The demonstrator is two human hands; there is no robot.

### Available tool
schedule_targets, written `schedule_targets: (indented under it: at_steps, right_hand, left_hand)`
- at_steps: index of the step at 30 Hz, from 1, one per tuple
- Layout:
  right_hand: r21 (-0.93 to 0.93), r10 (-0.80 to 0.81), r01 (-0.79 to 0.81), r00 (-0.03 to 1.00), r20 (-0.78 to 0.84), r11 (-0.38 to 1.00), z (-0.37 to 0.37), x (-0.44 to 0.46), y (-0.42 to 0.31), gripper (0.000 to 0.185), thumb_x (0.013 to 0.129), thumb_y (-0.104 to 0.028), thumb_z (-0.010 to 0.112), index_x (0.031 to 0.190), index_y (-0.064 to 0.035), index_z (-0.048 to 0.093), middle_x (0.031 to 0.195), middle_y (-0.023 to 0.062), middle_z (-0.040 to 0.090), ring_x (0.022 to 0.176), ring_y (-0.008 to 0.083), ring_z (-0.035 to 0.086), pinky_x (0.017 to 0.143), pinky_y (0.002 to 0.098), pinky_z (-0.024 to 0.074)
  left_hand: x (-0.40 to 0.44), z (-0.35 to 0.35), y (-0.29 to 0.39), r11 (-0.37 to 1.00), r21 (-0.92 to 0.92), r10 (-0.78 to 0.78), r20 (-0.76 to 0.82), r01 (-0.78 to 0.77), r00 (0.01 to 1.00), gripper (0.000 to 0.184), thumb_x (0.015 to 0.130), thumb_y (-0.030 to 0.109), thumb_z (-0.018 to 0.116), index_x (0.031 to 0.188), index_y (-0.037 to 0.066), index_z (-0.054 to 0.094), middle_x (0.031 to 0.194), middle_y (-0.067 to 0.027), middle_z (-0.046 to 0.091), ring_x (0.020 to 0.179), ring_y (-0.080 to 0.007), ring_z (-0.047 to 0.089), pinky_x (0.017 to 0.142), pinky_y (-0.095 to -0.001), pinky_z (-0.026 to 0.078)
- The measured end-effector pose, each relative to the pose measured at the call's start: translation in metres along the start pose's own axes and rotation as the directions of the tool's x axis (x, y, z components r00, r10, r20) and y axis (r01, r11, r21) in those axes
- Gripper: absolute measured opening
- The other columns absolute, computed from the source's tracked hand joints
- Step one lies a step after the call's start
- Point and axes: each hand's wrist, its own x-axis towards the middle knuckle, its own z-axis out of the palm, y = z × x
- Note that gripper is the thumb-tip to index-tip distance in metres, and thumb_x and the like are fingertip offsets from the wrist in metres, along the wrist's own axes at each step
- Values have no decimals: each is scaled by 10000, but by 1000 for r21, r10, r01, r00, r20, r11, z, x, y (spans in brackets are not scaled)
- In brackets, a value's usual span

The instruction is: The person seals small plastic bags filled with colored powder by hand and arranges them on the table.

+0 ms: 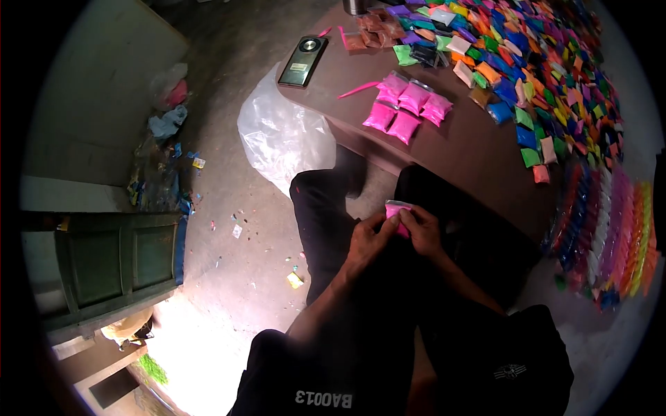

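Between my two hands, just above my lap, is a small clear packet of bright pink material (397,208). My left hand (371,239) pinches its left side with thumb and fingers. On the right side, my right hand (420,230) grips the same packet, its thumb pressed on the front. Several matching pink packets (404,132) lie grouped on the brown table (472,170) beyond my knees. A thin pink plastic strip (358,90) lies beside that group.
A large heap of multicoloured packets (513,62) covers the table's far right. Brown packets (374,29) and a phone (304,62) lie at the back left. A clear plastic bag (284,132) hangs by the table's left corner. Coloured packet strips (603,229) hang at right. Litter dots the floor.
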Motion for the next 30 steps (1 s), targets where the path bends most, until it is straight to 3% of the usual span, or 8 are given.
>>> schedule_targets:
  at_steps: [7, 8, 10, 15, 18, 20, 23, 30]
  right_hand:
    - [40, 38, -39, 998, 47, 998, 2, 4, -2, 228, 1044, -222, 617, 1068, -17, 715, 880, -18, 661, 778, 52, 570, 701, 231, 478]
    - [-6, 50, -50, 997, 66, 999, 1, 4, -5, 230, 1043, -229, 619, 1055, -19, 713, 865, -19, 653, 768, 49, 562, 691, 230, 470]
    - [13, 62, -63, 997, 41, 998, -2, 4, 8, 228, 1043, -228, 619, 1056, -20, 712, 858, -18, 652, 771, 48, 563, 692, 229, 468]
    - [-29, 22, -24, 997, -72, 999, 1, 2, 10, 227, 1044, -223, 613, 1061, -18, 710, 838, -24, 643, 755, 46, 553, 681, 223, 458]
    - [126, 52, -40, 994, -92, 991, 3, 2, 8, 225, 1042, -220, 617, 1082, -20, 712, 839, -28, 644, 750, 45, 553, 677, 220, 457]
    - [195, 98, -104, 994, 44, 975, -5, 3, 12, 228, 1041, -219, 623, 1120, -22, 708, 872, -29, 656, 769, 42, 565, 693, 214, 465]
    - [175, 121, -135, 988, 91, 975, -4, 2, 9, 227, 1039, -207, 626, 1149, -23, 701, 913, -20, 670, 796, 47, 585, 708, 216, 479]
    - [188, 109, -121, 992, 70, 975, -4, 0, 7, 222, 1038, -185, 621, 1167, -22, 700, 953, -5, 682, 803, 54, 593, 699, 219, 488]
  left_hand:
    - [-4, -4, 13, 985, 124, 125, -41, -119, 991, 339, 1007, 293, 632, 968, -37, 698, 772, -60, 686, 705, -104, 634, 635, -265, 501]
    - [-5, -3, 15, 985, 125, 123, -33, -118, 992, 339, 1007, 293, 632, 968, -37, 698, 772, -60, 686, 705, -104, 634, 635, -265, 501]
    - [-6, -1, 18, 997, -16, -72, -2, 72, 997, 344, 1005, 302, 630, 959, -33, 692, 788, -47, 682, 717, -98, 628, 641, -259, 491]
    - [-4, -1, 0, 999, -30, -37, 62, 39, 997, 322, 1023, 297, 647, 991, -16, 713, 751, -22, 665, 686, -83, 573, 607, -262, 461]
    - [-4, -1, -4, 1000, 14, -23, 41, 23, 999, 306, 1027, 288, 638, 996, -7, 714, 745, -32, 658, 690, -80, 567, 610, -267, 461]
    - [-3, -1, -6, 999, 52, -5, 17, 4, 1000, 295, 1028, 282, 637, 999, -2, 715, 739, -36, 651, 690, -79, 562, 612, -268, 460]
    - [-1, -5, -17, 993, 98, 67, 17, -68, 998, 281, 1031, 275, 634, 997, 8, 713, 722, -39, 632, 684, -77, 551, 612, -267, 458]
    - [-7, -3, -6, 995, -95, -32, 83, 40, 996, 290, 1033, 274, 632, 966, -1, 699, 747, -41, 633, 715, -82, 559, 656, -258, 465]
